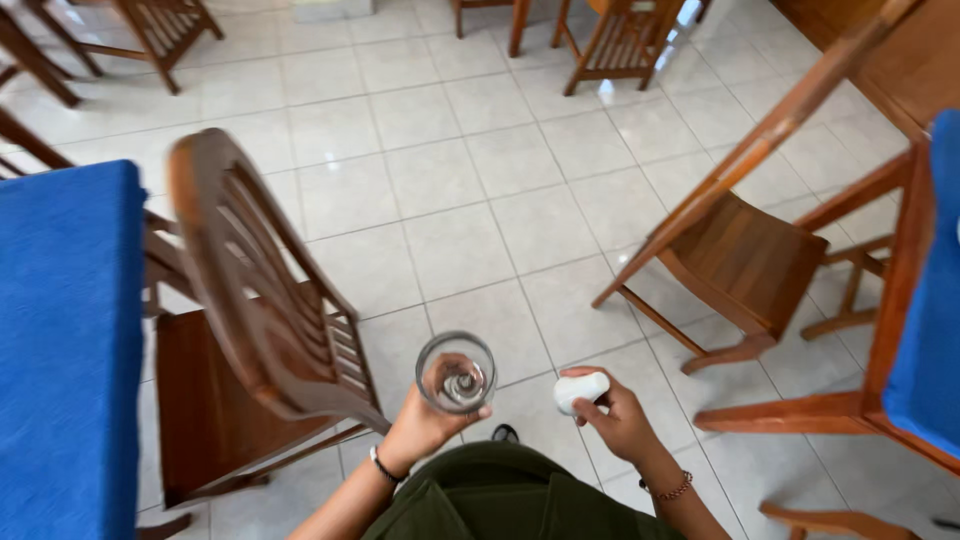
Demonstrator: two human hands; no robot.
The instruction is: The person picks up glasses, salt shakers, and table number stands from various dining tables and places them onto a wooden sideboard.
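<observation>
Now: glass (456,373) L grip (425,425), cloth (580,390) R grip (620,420)

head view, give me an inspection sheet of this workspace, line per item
surface: pale tiled floor; blue-clothed tables at left and right.
job's things: clear stemmed glass, seen from above; small white wad, kind unclear.
clutter: nothing seen.
grippers: left hand holds the glass; right hand grips the wad; a bracelet on each wrist.
cables: nothing seen.
surroundings: wooden chairs left and right, more at the far side.
</observation>
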